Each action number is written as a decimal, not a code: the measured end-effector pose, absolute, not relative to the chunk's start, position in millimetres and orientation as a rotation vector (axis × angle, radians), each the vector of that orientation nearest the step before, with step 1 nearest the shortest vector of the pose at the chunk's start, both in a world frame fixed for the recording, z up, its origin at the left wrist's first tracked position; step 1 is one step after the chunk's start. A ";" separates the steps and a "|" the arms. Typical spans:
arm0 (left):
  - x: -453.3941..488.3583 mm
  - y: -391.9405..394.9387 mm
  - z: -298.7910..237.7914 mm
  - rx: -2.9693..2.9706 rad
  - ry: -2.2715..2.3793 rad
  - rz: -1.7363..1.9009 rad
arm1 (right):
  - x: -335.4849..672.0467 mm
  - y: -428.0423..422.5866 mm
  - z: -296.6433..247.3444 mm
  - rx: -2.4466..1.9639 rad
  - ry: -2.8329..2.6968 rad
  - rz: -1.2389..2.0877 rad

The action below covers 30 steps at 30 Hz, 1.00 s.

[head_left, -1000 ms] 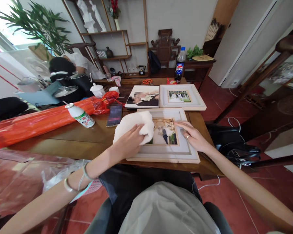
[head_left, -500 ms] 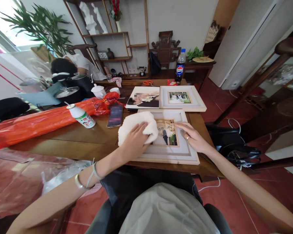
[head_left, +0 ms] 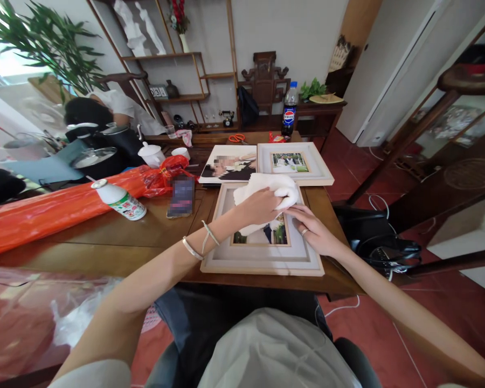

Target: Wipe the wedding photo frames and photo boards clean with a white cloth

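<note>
My left hand point(head_left: 262, 207) presses a bunched white towel point(head_left: 267, 186) onto the upper part of a framed photo point(head_left: 222, 253) lying flat in front of me. The towel and hand cover much of the picture inside. On the frame's right side rests my right hand point(head_left: 315, 234), its fingers stretched out and the tips close to the towel's edge. Just behind lie a second framed photo point(head_left: 321, 164) and a frameless photo print point(head_left: 226, 161), side by side.
Left on the wooden table point(head_left: 161, 234) are a phone point(head_left: 181, 196), a white bottle point(head_left: 121, 202) lying tilted, and a long red plastic-wrapped bundle point(head_left: 64, 207). Behind stand a cola bottle point(head_left: 290, 110), orange scissors point(head_left: 237, 138) and a white teapot point(head_left: 151, 155). A person point(head_left: 117, 108) bends over at back left.
My left hand has slid the towel from the frame's left side up and right across it, near my right hand. The right hand stays at the frame's right side. The view has shifted slightly.
</note>
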<state>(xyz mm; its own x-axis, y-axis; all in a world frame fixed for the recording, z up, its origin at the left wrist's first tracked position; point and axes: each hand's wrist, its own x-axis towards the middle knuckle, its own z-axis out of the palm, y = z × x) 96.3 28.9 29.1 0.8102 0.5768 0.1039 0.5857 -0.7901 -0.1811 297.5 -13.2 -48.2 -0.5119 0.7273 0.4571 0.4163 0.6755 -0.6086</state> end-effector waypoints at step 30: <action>94.8 25.2 12.9 -2.840 -0.842 -0.084 | 295.3 -12.8 -48.7 -0.923 -2.137 0.507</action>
